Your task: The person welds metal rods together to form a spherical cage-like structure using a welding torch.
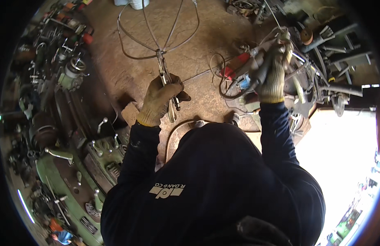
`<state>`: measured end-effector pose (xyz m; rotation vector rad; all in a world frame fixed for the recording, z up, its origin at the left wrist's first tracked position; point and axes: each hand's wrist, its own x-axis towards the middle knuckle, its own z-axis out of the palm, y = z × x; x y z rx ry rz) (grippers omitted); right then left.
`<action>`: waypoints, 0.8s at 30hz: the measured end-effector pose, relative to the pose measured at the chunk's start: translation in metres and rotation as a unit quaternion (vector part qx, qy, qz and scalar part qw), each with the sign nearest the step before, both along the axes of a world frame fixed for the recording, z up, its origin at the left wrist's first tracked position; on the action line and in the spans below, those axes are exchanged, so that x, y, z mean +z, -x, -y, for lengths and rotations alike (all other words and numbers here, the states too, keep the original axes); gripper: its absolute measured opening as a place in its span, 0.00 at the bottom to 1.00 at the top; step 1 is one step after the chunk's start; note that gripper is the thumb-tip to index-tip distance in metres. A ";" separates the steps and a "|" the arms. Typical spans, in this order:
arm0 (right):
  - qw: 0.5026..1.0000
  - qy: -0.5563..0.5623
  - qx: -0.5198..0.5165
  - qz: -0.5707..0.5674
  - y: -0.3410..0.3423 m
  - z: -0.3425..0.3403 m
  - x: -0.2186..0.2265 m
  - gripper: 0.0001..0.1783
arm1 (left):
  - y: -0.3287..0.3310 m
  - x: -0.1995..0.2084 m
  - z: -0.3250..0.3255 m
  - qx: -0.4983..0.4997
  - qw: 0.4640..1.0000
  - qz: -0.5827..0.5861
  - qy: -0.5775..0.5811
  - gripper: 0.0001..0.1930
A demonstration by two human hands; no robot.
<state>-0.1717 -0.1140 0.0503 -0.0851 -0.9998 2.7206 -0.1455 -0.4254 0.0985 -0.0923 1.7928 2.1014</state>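
Observation:
My left hand [160, 97], in a pale work glove, is closed around a pair of locking pliers [162, 67]. The jaws grip the joint of a bent metal wire frame [145, 57], whose curved rods fan out beyond the hand. My right hand [273, 76], gloved too, is raised at the right and closed around what looks like a welding electrode holder [284, 37]. From its tip a thin straight rod [273, 14] points up and away, apart from the frame. The fingers hide most of the holder's handle.
On the left stands a green lathe-like machine [67, 176] with levers. A looped cable [223, 88] and a red object [235, 65] lie near my right hand. Metal stock [342, 57] is piled at the far right. Brown floor [104, 24] spreads ahead.

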 end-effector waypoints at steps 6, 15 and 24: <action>0.969 -0.132 -0.187 0.092 -0.147 0.013 0.016 0.34 | 0.009 -0.011 0.010 -0.120 0.992 -0.024 -0.025 0.10; 0.815 -0.270 -0.489 0.156 -0.339 0.041 0.018 0.24 | -0.003 0.004 -0.038 -0.341 0.936 -0.039 -0.080 0.09; 0.786 -0.238 -0.546 0.166 -0.435 0.044 -0.030 0.26 | -0.058 -0.017 -0.144 -0.481 0.867 -0.105 -0.085 0.07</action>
